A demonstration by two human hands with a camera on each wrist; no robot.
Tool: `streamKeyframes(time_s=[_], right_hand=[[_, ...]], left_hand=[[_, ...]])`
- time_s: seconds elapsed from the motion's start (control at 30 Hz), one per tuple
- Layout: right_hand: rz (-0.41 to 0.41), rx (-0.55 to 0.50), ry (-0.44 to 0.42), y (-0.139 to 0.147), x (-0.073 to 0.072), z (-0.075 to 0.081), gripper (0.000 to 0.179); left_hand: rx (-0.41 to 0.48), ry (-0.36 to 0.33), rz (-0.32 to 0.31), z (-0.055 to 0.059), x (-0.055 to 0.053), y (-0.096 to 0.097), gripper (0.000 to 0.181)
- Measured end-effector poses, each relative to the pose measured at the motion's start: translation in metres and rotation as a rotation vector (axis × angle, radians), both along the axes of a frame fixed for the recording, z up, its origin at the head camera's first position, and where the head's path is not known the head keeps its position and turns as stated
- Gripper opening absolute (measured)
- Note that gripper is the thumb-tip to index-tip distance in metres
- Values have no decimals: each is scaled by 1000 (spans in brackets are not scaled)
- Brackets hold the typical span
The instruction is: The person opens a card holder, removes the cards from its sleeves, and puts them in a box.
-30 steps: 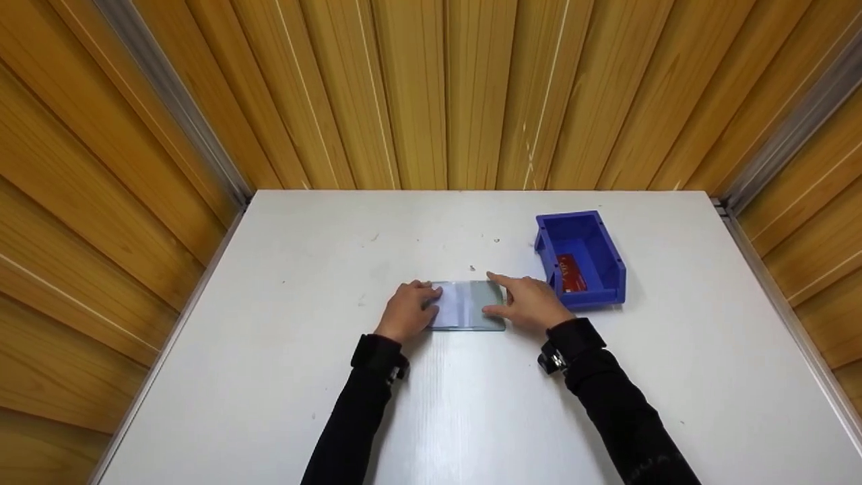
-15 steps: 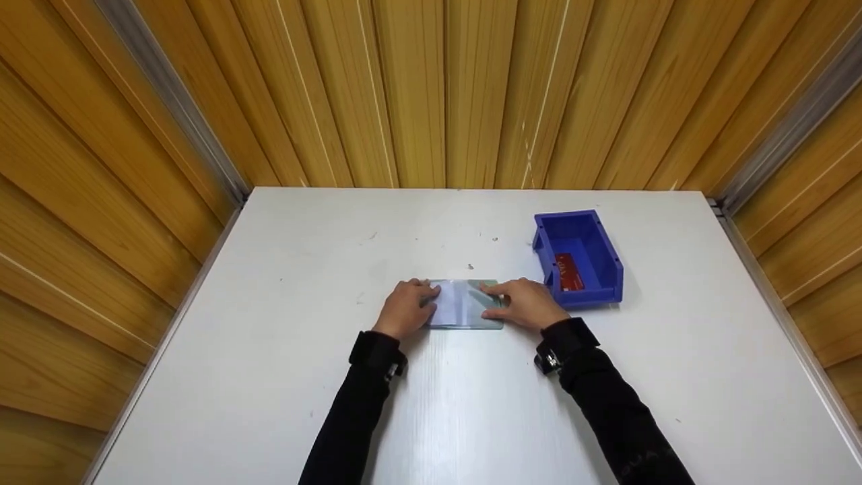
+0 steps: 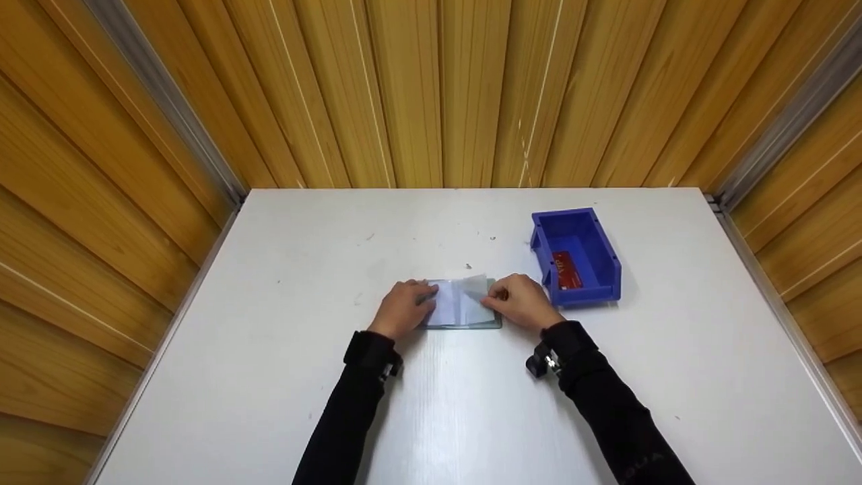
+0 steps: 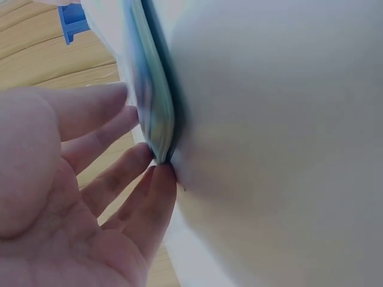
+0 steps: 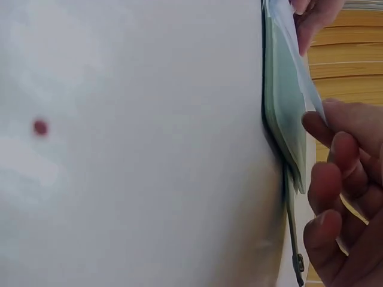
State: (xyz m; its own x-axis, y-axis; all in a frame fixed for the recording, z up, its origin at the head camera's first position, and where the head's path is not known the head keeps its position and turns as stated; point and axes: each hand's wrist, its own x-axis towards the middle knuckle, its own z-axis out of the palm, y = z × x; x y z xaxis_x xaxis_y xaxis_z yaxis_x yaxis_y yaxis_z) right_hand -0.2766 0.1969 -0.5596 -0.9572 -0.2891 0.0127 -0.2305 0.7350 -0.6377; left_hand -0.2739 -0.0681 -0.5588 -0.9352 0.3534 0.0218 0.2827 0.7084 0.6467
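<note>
A small card holder booklet (image 3: 441, 303) with clear plastic sleeves lies spread on the white table in the head view. At its left end, my left hand (image 3: 403, 310) holds it down with thumb and fingertips; in the left wrist view those fingers meet the edge of the booklet (image 4: 158, 107). My right hand (image 3: 524, 302) pinches the right edge of one clear sleeve (image 3: 475, 300) between thumb and index finger. That sleeve (image 5: 306, 84) is lifted off the greenish pages below it in the right wrist view. A thin strap with a snap (image 5: 298, 260) sticks out from the booklet.
Just beyond my right hand stands a blue plastic bin (image 3: 592, 294) with a red card (image 3: 567, 269) inside. Wood-patterned panels (image 3: 404, 94) wall the white table (image 3: 269, 377) at the back and sides.
My right hand has gone from spread fingers over the booklet's right end to pinching a sleeve, whose right edge has risen and shifted left. The left hand stays at the left end.
</note>
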Motion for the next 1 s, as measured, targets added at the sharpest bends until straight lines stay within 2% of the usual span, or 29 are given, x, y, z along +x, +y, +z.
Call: streamKeyframes(time_s=[0.13, 0.2, 0.27, 0.33, 0.43, 0.53, 0.6, 0.73, 0.87, 1.0], right_hand=[[46, -54, -1, -5, -1, 2, 27], [101, -89, 4, -10, 0, 4, 27], [165, -101, 6, -16, 2, 5, 25], [217, -69, 6, -21, 4, 6, 27], [260, 44, 20, -29, 9, 5, 32], [264, 165, 43, -36, 13, 3, 34], [263, 202, 47, -39, 15, 2, 35], [259, 230, 40, -41, 16, -1, 37], [252, 231, 49, -38, 15, -1, 39], [242, 201, 92, -28, 12, 10, 43]], left_hand=[[52, -58, 27, 0, -2, -1, 44], [81, -94, 52, 1, -3, -1, 50], [108, -103, 77, 1, -5, -2, 53], [124, -100, 89, 1, -6, -1, 54], [106, -72, 70, 0, -6, -1, 51], [37, -41, 24, -1, -3, 1, 49], [-16, -20, 5, -1, -2, 2, 47], [-68, 10, -8, -2, -2, 3, 44], [-62, 21, -1, -2, -3, 3, 46], [-92, 127, 24, 2, -6, -4, 54]])
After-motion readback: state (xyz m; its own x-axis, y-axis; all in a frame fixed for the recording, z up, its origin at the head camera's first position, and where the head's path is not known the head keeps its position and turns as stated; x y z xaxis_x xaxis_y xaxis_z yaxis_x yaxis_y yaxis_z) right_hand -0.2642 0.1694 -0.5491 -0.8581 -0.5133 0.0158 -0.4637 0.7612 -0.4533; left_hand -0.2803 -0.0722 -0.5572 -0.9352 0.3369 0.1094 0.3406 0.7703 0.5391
